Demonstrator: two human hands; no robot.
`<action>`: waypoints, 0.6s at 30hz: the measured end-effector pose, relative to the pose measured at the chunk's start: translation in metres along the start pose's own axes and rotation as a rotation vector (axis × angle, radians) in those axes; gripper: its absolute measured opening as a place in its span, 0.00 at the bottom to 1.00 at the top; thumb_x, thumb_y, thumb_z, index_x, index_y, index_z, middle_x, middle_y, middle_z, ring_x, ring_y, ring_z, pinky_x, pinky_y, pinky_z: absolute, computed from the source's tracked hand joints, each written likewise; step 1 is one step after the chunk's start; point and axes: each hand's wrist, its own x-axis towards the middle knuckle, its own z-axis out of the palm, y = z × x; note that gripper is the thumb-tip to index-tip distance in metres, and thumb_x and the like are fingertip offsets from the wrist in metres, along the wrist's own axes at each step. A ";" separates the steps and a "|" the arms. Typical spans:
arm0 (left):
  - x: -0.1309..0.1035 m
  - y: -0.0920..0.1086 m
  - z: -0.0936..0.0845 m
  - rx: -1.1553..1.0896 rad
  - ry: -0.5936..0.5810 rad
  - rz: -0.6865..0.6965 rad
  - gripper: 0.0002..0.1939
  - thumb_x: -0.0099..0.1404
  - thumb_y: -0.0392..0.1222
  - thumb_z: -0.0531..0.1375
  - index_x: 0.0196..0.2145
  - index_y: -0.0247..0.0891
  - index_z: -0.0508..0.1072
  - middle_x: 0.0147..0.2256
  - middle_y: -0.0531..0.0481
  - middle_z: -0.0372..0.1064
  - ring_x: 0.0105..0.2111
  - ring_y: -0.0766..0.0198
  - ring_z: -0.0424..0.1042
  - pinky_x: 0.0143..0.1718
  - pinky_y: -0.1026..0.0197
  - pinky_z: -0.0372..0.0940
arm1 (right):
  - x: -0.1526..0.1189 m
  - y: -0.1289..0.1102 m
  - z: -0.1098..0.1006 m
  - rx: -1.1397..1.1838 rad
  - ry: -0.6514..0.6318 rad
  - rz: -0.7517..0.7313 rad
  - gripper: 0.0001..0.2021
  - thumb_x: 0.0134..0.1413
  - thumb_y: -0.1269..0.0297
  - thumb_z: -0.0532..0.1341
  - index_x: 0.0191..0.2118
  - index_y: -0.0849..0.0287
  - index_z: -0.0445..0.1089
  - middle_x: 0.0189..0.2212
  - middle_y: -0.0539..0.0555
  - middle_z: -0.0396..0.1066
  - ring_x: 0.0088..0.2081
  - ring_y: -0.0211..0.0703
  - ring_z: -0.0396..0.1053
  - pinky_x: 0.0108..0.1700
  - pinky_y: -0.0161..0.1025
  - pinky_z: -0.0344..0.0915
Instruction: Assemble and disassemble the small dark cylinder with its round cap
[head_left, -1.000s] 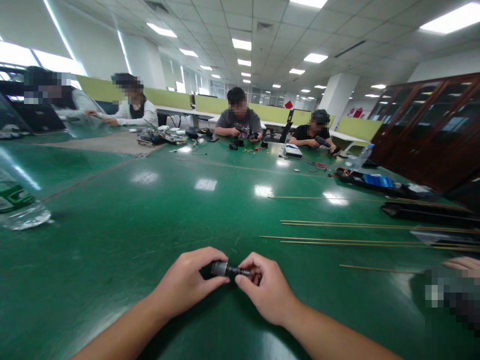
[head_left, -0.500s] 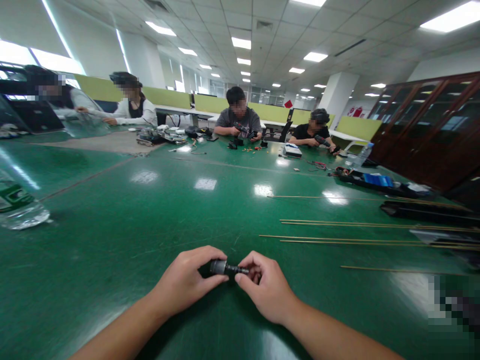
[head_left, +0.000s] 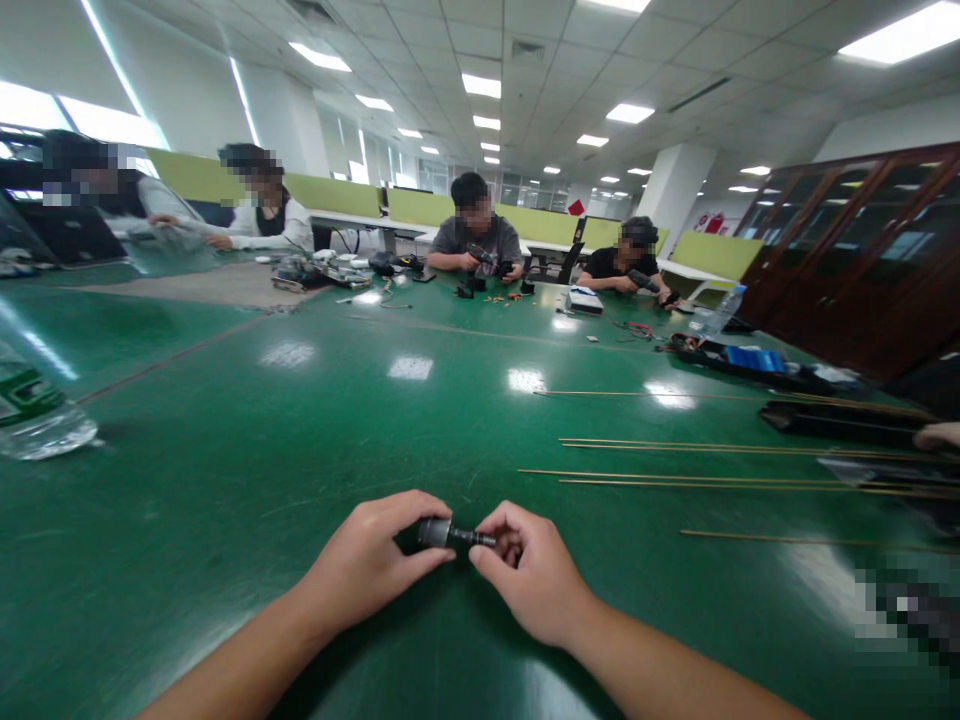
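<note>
Just above the green table, in the head view, is a small dark metal cylinder with a thin stepped shaft (head_left: 435, 533), lying about level. My left hand (head_left: 380, 548) pinches its thick grey body between thumb and fingers. The shaft points right, to my right hand (head_left: 531, 572), whose thumb and curled fingers close around its end. The fingertips partly hide both ends, so I cannot tell the part's exact kind.
Several thin brass-coloured rods (head_left: 675, 479) lie to the right. A clear water bottle (head_left: 45, 425) lies at the left edge. Another person's hand (head_left: 939, 436) shows at the right edge. Co-workers (head_left: 480, 235) sit across the green table (head_left: 300, 440) among tools and parts.
Another person's hand has come into view at the right edge, near the black tray. My hands and the metal part have barely moved.
</note>
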 end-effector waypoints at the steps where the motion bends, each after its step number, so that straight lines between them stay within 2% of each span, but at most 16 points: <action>1: 0.000 0.000 0.000 0.001 0.000 0.000 0.12 0.63 0.41 0.66 0.45 0.45 0.73 0.41 0.53 0.74 0.41 0.63 0.73 0.44 0.63 0.66 | 0.000 0.000 0.000 -0.001 0.000 0.000 0.04 0.56 0.65 0.63 0.37 0.58 0.70 0.24 0.46 0.66 0.25 0.35 0.61 0.26 0.31 0.56; 18: 0.000 0.000 -0.001 0.007 0.019 0.016 0.11 0.63 0.41 0.65 0.44 0.43 0.73 0.41 0.50 0.74 0.41 0.62 0.74 0.43 0.62 0.67 | -0.001 -0.001 -0.001 0.006 0.006 -0.010 0.04 0.56 0.65 0.63 0.37 0.59 0.70 0.23 0.46 0.65 0.24 0.35 0.61 0.26 0.31 0.55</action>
